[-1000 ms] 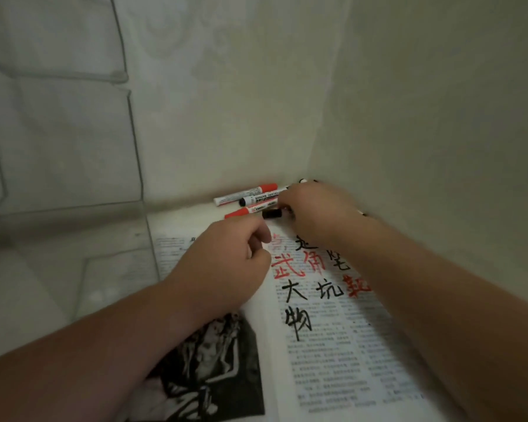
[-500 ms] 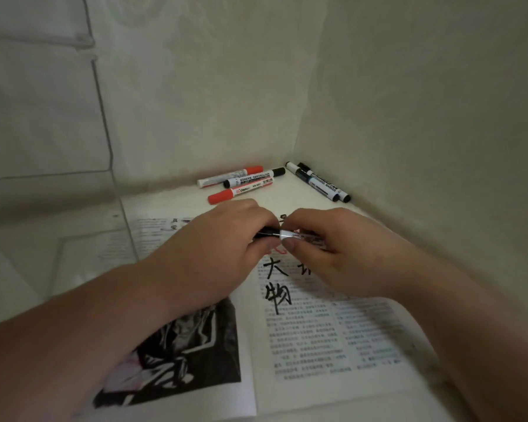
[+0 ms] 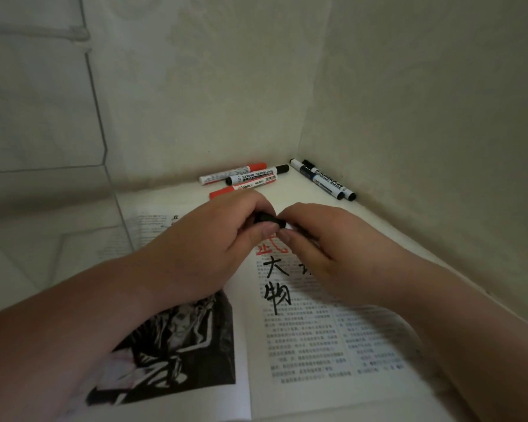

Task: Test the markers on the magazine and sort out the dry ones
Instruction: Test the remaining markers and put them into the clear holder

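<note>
Head view: a marker (image 3: 269,220) with a black cap and white barrel, mostly hidden, is held just above the open magazine (image 3: 311,345), over its red and black handwritten characters. The left hand (image 3: 214,248) curls round the cap; the right hand (image 3: 326,248) pinches the barrel, thumbs almost touching. Three markers (image 3: 247,178) lie by the back wall (image 3: 214,102), two black-capped markers (image 3: 326,181) along the right wall (image 3: 439,132). Both walls stand close to the magazine.
</note>
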The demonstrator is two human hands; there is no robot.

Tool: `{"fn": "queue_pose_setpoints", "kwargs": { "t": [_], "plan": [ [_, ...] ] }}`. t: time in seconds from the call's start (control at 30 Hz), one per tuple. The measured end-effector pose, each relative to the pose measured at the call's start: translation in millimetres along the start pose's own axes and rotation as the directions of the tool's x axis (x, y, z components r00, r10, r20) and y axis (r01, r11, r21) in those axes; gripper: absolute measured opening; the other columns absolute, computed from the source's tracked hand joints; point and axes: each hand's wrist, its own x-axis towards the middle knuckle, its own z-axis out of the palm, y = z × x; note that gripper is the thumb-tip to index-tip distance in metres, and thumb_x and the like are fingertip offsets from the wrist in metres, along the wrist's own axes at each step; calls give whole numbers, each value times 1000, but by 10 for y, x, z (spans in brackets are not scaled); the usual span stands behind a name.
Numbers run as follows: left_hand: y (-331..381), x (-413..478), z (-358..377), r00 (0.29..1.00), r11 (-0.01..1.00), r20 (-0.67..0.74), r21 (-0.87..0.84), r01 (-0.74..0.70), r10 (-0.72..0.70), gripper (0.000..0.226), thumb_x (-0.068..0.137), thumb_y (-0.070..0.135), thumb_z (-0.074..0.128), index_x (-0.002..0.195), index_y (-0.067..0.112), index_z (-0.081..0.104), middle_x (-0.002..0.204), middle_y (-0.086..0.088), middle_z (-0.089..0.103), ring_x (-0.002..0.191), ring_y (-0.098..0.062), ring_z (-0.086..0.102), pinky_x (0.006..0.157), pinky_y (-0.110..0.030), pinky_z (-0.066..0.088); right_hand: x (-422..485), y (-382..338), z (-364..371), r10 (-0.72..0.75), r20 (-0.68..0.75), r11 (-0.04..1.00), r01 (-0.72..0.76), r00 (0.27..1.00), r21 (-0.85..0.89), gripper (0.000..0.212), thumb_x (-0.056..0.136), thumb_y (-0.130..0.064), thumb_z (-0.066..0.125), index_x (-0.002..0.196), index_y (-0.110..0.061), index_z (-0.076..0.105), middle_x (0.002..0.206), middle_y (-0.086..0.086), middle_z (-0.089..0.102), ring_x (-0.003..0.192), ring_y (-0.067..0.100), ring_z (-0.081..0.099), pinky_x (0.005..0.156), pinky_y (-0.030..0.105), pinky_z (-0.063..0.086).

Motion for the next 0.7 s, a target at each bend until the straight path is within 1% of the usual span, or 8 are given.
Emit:
{"fn": "queue_pose_setpoints", "kwargs": {
  "t": [0.07,0.13,0.2,0.37,0.43,0.53,0.6,0.7],
  "plan": [
    [-8,-7,2,1000,1000,1,18,1,-1,28,102,51,35,107,34,56,94,17,61,91,-4,58,74,-26,46,12,-22,24,-28,-47,1000,28,998,1,25,100,-40,41,98,-22,59,72,-16,46,70,2,46,62,23,33],
    [-12,-18,1,1000,998,-14,55,-17,18,22,102,49,35,99,35,51,88,17,57,87,-5,55,70,-23,43,11,-51,35,-57,-79,998,59,995,25,21,101,-38,44,87,-25,53,66,-16,43,65,3,45,58,22,31],
    [-13,-27,-13,999,996,-23,84,-39,41,24,102,50,33,93,35,49,83,16,54,83,-5,53,70,-23,41,7,-72,40,-72,-94,996,77,993,50,25,102,-36,44,83,-22,52,63,-15,43,63,5,46,56,23,33],
    [8,-48,-50,997,996,-23,56,-74,76,35,101,51,29,83,29,49,75,10,52,73,-9,53,63,-19,37,-2,-97,33,-73,-78,987,83,994,138,28,103,-33,47,88,-14,61,65,-6,52,62,18,50,57,37,44],
    [21,-55,-53,998,998,-15,23,-62,62,36,101,52,29,80,31,48,72,8,53,68,-14,53,58,-20,37,-3,-109,22,-78,-73,985,89,994,151,28,103,-33,48,94,-13,66,66,-5,55,63,18,53,58,37,45],
    [46,-66,-54,999,999,-3,-13,-34,34,36,101,54,28,75,35,44,72,8,54,65,-15,52,57,-21,38,-18,-116,-5,-85,-69,982,95,994,163,25,104,-31,50,98,-14,68,66,-4,57,62,18,53,58,36,45],
    [58,-71,-55,1000,998,1,-54,-14,14,36,102,52,30,74,35,45,70,8,53,64,-14,51,58,-21,38,-20,-131,0,-79,-63,986,88,995,144,28,105,-35,47,100,-15,66,69,-4,59,64,18,54,59,38,46],
    [52,-67,-56,1000,997,-17,-76,17,-18,39,102,47,32,74,27,49,67,3,52,65,-17,51,58,-27,39,-8,-179,37,-66,-63,997,68,996,44,36,102,-47,36,99,-20,59,72,-9,57,65,14,52,60,40,45]
  ]
}}
